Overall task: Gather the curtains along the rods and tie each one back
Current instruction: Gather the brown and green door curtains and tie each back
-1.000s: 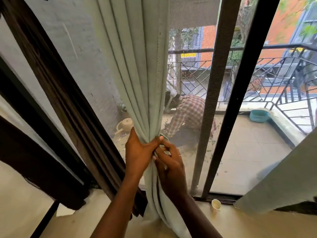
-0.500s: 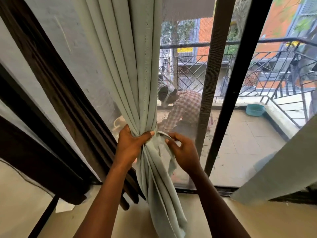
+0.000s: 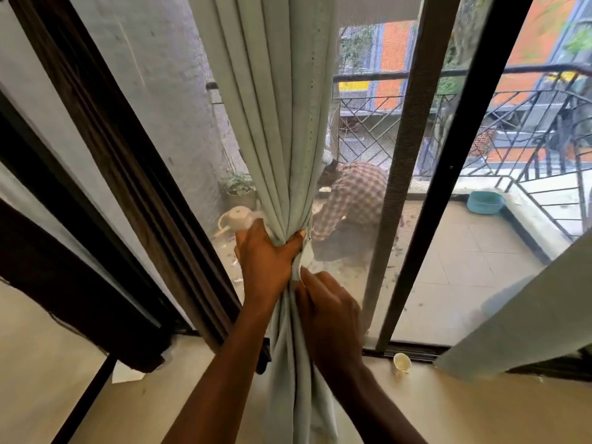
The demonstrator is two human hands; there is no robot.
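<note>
A pale green curtain [image 3: 275, 123] hangs in tight folds in front of a screened sliding door. My left hand [image 3: 266, 261] is clamped round the bunched folds at waist height, thumb across the front. Just below it my right hand [image 3: 326, 312] pinches a strip of the same pale fabric, the tie-back [image 3: 304, 261], that loops round the bunch; its far side is hidden behind the curtain. Below both hands the curtain falls loosely to the floor. A second pale curtain panel [image 3: 528, 312] slants in from the lower right.
Dark wooden door frames [image 3: 134, 193] stand to the left, black sliding-door posts [image 3: 448, 174] to the right. A small paper cup [image 3: 402, 362] sits by the door track. Outside on the tiled balcony a person in a checked shirt [image 3: 355, 197] crouches, near a watering can [image 3: 238, 217] and teal basin [image 3: 485, 202].
My right hand has come back in from the right and down, now tight against the curtain under my left hand, pulling the tie strip. My left hand keeps its grip on the bunch.
</note>
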